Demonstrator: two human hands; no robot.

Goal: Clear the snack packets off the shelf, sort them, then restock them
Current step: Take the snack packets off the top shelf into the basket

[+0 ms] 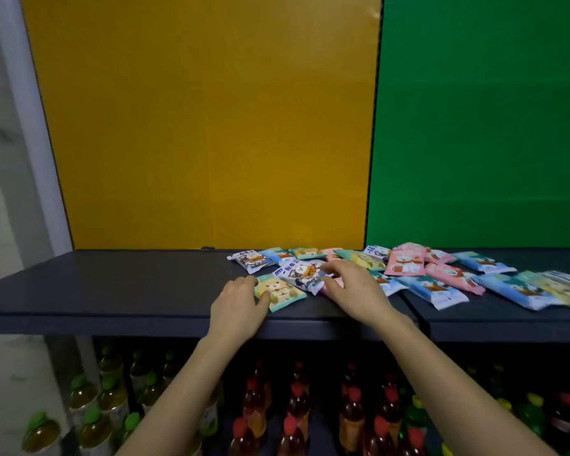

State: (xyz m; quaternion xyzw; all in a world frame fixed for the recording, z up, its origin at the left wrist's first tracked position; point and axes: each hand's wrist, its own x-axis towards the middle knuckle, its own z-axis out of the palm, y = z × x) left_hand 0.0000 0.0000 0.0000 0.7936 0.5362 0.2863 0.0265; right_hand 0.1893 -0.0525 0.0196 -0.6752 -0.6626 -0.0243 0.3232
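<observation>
Our left hand (237, 299) pinched the yellow packet (278, 292); right hand (351, 286) fingers spread over the white packet (301, 274). They seemed light, slippery; better held by edges.

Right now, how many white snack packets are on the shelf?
3: one at the pile's back left, one touching the right hand, one at the back by the green panel. Others may be hidden.

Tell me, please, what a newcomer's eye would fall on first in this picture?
Probably the yellow panel and green panel behind the dark shelf. Next, the colourful snack packets scattered across its right half, where the left hand and right hand touch them.
</observation>
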